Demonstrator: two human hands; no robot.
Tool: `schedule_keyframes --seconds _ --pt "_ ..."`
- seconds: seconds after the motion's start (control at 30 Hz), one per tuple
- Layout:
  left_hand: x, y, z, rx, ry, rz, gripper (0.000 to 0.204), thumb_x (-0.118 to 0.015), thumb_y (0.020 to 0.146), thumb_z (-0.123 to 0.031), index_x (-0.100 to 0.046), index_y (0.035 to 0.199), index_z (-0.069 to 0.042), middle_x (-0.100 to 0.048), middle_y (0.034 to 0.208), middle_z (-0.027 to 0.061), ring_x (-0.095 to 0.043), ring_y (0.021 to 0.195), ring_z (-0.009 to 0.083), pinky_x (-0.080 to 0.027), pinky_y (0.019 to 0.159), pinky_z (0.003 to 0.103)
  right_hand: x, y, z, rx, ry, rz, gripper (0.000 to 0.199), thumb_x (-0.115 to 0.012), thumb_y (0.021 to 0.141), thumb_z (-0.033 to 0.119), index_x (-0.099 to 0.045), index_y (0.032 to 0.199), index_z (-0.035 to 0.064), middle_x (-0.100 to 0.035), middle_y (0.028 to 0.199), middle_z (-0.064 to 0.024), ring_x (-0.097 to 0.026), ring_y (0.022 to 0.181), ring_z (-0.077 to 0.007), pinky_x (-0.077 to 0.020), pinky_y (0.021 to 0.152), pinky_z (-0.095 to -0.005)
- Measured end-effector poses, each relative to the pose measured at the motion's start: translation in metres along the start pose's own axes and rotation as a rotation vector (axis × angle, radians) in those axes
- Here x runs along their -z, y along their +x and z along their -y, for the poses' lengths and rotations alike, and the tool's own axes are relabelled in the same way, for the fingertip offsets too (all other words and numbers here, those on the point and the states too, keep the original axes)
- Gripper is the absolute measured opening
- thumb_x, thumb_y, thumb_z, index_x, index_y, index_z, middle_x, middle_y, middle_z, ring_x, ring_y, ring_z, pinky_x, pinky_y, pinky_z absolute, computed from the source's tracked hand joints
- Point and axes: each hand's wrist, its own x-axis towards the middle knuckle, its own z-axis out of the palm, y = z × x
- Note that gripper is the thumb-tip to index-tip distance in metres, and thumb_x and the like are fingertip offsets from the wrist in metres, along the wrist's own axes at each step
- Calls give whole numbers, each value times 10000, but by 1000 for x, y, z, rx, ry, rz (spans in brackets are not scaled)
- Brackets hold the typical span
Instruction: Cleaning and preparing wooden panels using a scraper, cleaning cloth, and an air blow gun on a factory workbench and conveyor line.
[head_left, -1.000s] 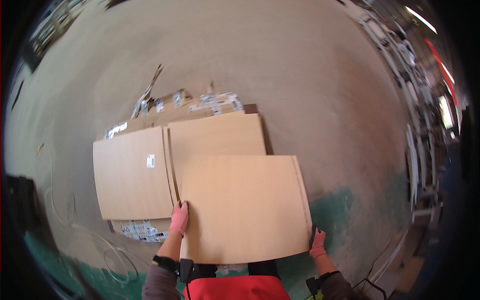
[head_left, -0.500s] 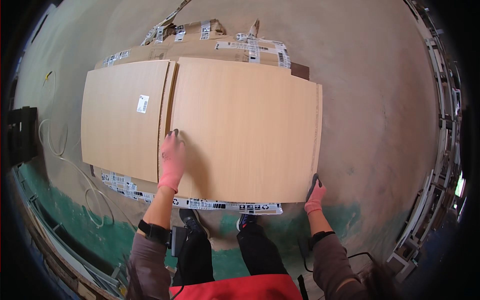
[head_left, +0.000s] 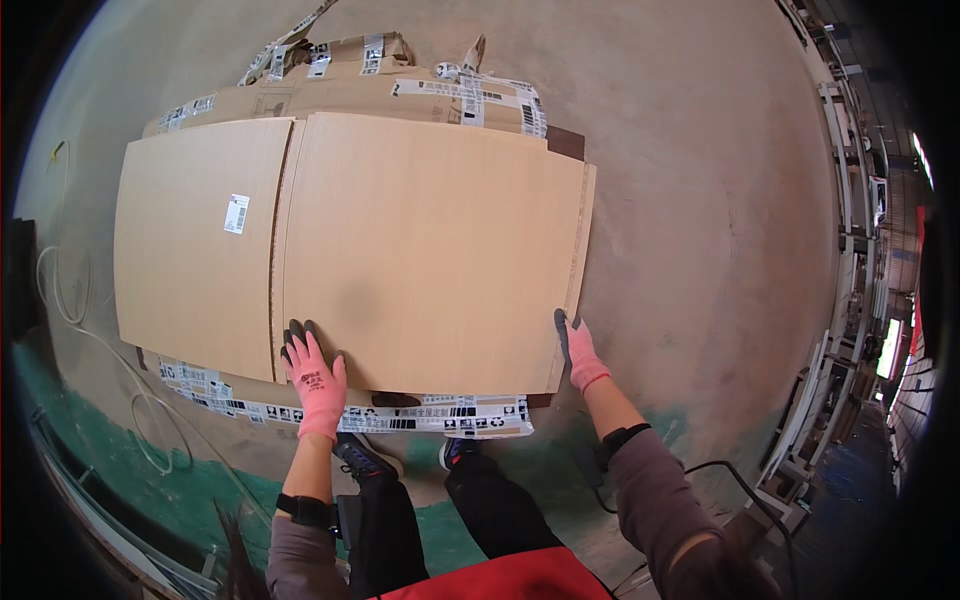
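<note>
A large pale wood-grain panel (head_left: 430,250) lies on top of a flat stack. My left hand (head_left: 315,385), in a pink glove with dark fingertips, rests flat on its near left corner with fingers spread. At the panel's right edge is my right hand (head_left: 582,355), gloved alike. Its thumb lies over the top face and its other fingers are against the side, partly hidden. Close on the left, a second wood-grain panel (head_left: 195,260) carries a white label (head_left: 237,213). A narrow seam runs between the two panels.
Flattened cardboard (head_left: 330,95) with printed tape lies beyond and under the panels. A taped strip (head_left: 470,415) shows along the near side by my feet. A pale hose (head_left: 140,380) curls on the floor at left. Metal racking (head_left: 850,230) stands far right.
My left hand has moved from the seam toward me and now lies flat at the near corner. The right panel's left side has come down and the gap has narrowed. The view shifted.
</note>
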Motion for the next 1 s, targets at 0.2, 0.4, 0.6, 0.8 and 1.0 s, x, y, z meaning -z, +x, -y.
schedule_keyframes --seconds 0.2,0.4,0.6,0.8,1.0 --pt "-13 -1 -12 -47 -60 52 652 -570 783 -274 -305 1293 35 -277 1324 288 -242 1238 431 -130 1045 515 29 33 -29 66 -173 -65 451 -571 821 302 -499 1063 -73 -586 991 -238 -563 919 -340 -434 785 -379" --pt "-9 -26 15 83 -277 -251 664 -587 750 -214 -303 1293 42 -319 1292 293 -265 1210 453 -181 1029 489 7 11 1 -36 -123 79 384 -555 831 248 -538 1081 -43 -624 956 -170 -588 888 -285 -436 786 -350" --pt "-42 -70 23 823 -1498 -271 630 -569 819 -233 -279 1310 36 -365 1296 199 -361 1183 309 -288 987 367 -21 -27 72 253 -611 -212 725 -615 779 242 -228 1309 -67 -232 1360 -234 -242 1257 -363 -238 1048 -369" --pt "-51 -34 49 899 -1997 -99 579 -595 817 -274 -372 1257 28 -453 1216 120 -438 1096 224 -337 926 306 -106 -48 153 827 -981 -66 762 -639 738 281 -259 1308 -53 -266 1348 -250 -247 1256 -371 -198 1051 -411" --pt "-45 -24 61 998 -1977 -41 442 -588 828 -224 -469 1190 1 -516 1157 96 -495 1027 202 -407 855 324 -212 -117 186 841 -1339 200 803 -577 754 428 -204 1372 79 -145 1393 -261 -143 1297 -403 -140 1037 -526"
